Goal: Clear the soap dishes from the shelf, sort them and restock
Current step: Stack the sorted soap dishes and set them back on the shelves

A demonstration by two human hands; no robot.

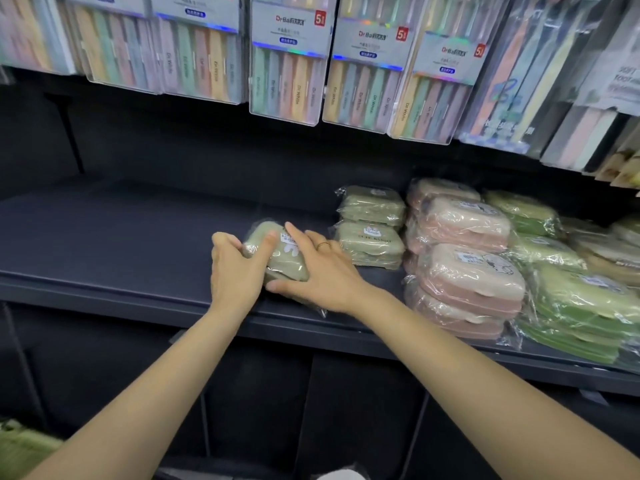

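A grey-green soap dish [282, 258] in clear wrap rests on the dark shelf [104, 244], near its front edge. My left hand [235, 268] grips its left side, thumb on top. My right hand [320, 271], with a ring, lies over its right side, fingers spread across the lid. Just to the right stand two stacks of matching grey-green dishes [370, 233]. Beyond them are stacked pink dishes [464, 258], then brighter green dishes [581, 299] at the far right.
Packs of pastel toothbrushes [284, 64] hang above the shelf, low over its back. The shelf's left half is bare. Below the shelf is a dark cabinet front [311, 403]. Something green [24, 441] shows at the bottom left corner.
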